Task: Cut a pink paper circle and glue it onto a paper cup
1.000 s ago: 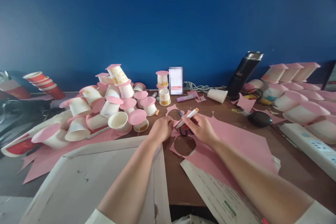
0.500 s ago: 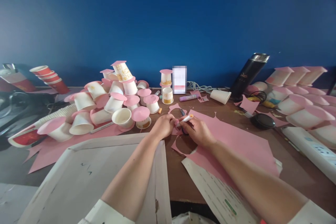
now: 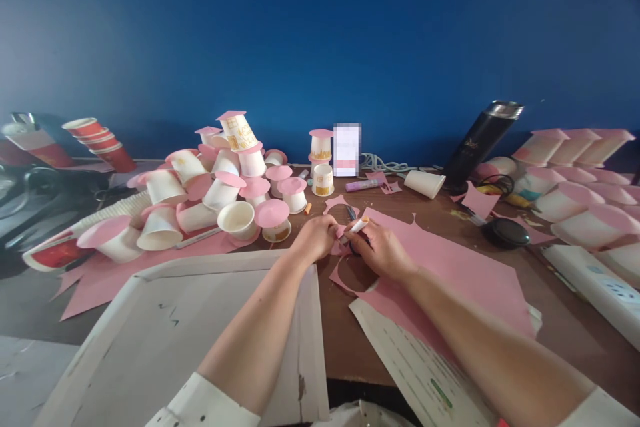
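Note:
My right hand [image 3: 384,252] is closed around a white marker [image 3: 358,225] with an orange end, which slants up and to the right. Close beside it, my left hand [image 3: 319,237] is closed, its fingertips pinching a small pink paper piece [image 3: 341,231] near the marker's lower tip. Part of that piece is hidden by the fingers. Dark scissors [image 3: 351,213] lie just behind and partly under the right hand. Pink paper scraps with round cut-outs surround both hands, and a large pink sheet [image 3: 460,260] extends under the right forearm.
Paper cups with pink paper tops [image 3: 220,190] are heaped at left. Two stacked cups [image 3: 321,173] stand centre back near a purple glue stick [image 3: 363,185]. A white cup [image 3: 424,183] lies tipped. At right are a black flask [image 3: 483,143], a power strip [image 3: 590,287] and more cups.
The whole view has shifted slightly, so things sit a little further right. Both hands keep nearly the same pose, the marker still in the right and the pink paper in the left.

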Action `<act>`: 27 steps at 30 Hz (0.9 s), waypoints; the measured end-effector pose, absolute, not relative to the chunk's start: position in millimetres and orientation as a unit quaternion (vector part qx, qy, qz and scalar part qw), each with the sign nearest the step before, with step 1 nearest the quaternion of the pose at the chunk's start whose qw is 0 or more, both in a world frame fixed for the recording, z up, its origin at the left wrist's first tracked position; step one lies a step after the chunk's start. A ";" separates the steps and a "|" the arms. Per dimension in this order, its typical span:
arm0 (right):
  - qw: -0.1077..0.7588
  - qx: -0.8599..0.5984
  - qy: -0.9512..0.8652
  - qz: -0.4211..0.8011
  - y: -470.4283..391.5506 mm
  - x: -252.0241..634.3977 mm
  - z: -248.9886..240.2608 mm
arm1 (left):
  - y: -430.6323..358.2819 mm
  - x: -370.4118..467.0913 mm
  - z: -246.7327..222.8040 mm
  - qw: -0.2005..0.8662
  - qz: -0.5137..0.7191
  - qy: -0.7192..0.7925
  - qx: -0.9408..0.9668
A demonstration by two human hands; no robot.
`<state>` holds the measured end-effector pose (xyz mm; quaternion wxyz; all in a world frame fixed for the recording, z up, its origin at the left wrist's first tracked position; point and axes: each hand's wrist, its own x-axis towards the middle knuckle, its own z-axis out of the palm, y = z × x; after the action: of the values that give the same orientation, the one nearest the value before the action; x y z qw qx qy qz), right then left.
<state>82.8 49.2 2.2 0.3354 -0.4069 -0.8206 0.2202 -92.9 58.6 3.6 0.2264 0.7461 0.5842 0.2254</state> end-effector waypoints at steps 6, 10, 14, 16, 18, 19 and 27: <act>0.314 -0.418 -0.830 0.196 47.7 84.1 5.1 | 57.8 -92.4 4.6 0.229 0.220 0.591 0.742; 0.303 -0.426 -0.832 0.185 46.4 84.9 7.3 | 57.1 -91.9 5.6 0.237 0.221 0.593 0.738; 0.293 -0.432 -0.832 0.188 45.7 85.7 8.8 | 56.5 -91.5 6.2 0.238 0.220 0.598 0.733; 0.294 -0.430 -0.832 0.190 45.9 86.1 8.8 | 56.5 -91.5 6.0 0.236 0.217 0.600 0.733; 0.294 -0.429 -0.832 0.192 46.3 86.5 8.3 | 56.9 -91.5 5.5 0.233 0.217 0.597 0.736; 0.294 -0.430 -0.831 0.193 46.5 86.6 7.9 | 57.2 -91.6 5.2 0.232 0.219 0.596 0.737; 0.339 -0.440 -0.801 0.222 45.3 87.0 7.8 | 56.4 -91.7 6.2 0.241 0.222 0.595 0.734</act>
<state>87.0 45.3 7.8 0.3392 -0.4405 -0.8009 0.2225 -91.7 56.4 6.2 0.2410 0.7338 0.5950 0.2222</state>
